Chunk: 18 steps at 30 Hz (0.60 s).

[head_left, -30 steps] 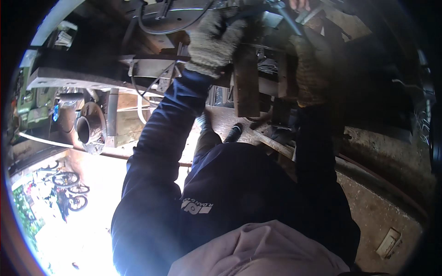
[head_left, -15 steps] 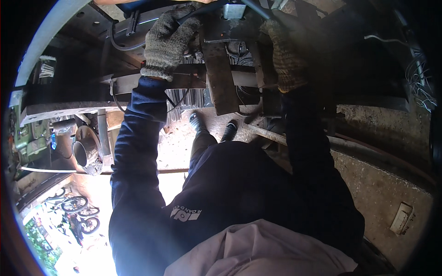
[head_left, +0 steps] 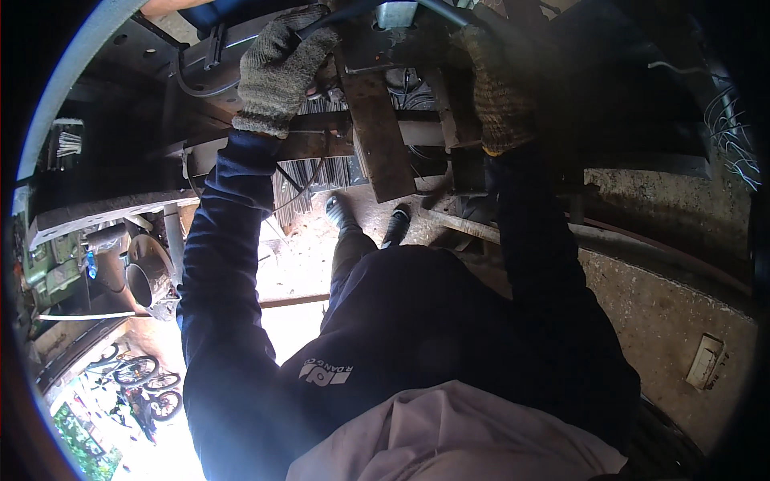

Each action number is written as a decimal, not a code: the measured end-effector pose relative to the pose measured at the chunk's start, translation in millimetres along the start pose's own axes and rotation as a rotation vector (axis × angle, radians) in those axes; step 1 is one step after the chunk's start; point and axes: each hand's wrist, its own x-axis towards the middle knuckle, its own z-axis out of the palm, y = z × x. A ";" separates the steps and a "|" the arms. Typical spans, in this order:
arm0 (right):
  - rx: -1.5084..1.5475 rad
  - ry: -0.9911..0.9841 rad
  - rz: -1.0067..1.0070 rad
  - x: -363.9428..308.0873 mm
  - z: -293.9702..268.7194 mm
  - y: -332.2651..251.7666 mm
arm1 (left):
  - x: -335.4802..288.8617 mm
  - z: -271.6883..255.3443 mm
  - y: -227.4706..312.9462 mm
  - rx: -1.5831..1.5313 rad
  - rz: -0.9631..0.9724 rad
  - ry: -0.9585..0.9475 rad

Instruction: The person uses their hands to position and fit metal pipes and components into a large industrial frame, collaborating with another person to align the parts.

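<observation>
Both my hands wear knitted work gloves and reach to the far edge of the picture. My left hand is wrapped round one side of a dark rod, which runs up and out of the picture. My right hand, partly in shadow, closes round the rod's other side. Between them a bright metal block sits on a dark steel fixture. A flat upright plate stands below the fixture. The rod's middle is cut off by the top edge.
Another person's bare skin shows at the top left. A steel beam crosses under my hands, with bundled thin rods beneath. A round pipe lies at left, bicycles beyond. Loose wires hang at far right.
The view has shifted slightly. My left hand sits a little farther left and up with the rod; my right hand keeps its hold with little movement.
</observation>
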 end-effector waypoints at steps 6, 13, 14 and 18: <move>0.063 0.020 0.057 1.1 0.7 -6.2 | 0.8 -1.0 -13.3 -0.032 0.041 0.008; 0.235 0.051 0.222 11.1 4.6 -14.8 | 2.0 -3.3 -23.2 0.232 0.240 0.032; 0.246 0.049 0.243 10.9 5.3 -16.1 | 0.2 -1.9 -21.0 0.216 0.219 0.060; 0.273 0.085 0.279 9.7 8.2 -19.9 | -2.8 3.4 -13.5 0.154 0.171 0.065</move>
